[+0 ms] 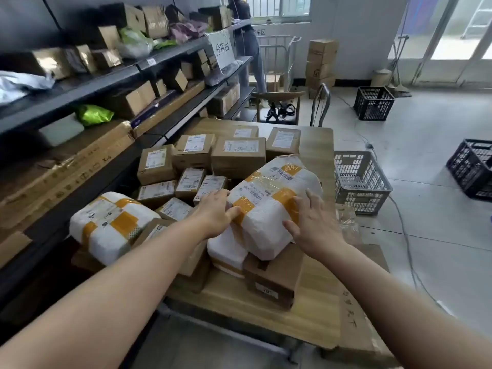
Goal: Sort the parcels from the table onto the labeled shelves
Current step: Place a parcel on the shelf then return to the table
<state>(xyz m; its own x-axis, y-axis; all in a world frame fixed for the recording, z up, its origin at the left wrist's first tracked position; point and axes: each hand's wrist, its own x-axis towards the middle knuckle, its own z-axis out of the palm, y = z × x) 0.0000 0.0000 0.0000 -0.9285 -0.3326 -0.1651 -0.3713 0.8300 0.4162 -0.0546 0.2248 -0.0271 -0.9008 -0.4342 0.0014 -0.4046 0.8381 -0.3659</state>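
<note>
A large white foam-wrapped parcel (269,206) with orange tape lies tilted on top of other parcels on the wooden table (316,312). My left hand (217,213) presses on its left end and my right hand (314,222) lies on its right side, fingers spread. A second white and orange parcel (111,225) sits at the table's left edge. Several brown cardboard boxes (238,154) with labels cover the far half of the table. Dark metal shelves (111,78) run along the left.
The shelves hold boxes and bags, with a white sign (222,49) hanging on them. A grey crate (359,182) stands right of the table, black crates (374,102) farther out. A chair (277,105) and a standing person (247,43) are beyond the table.
</note>
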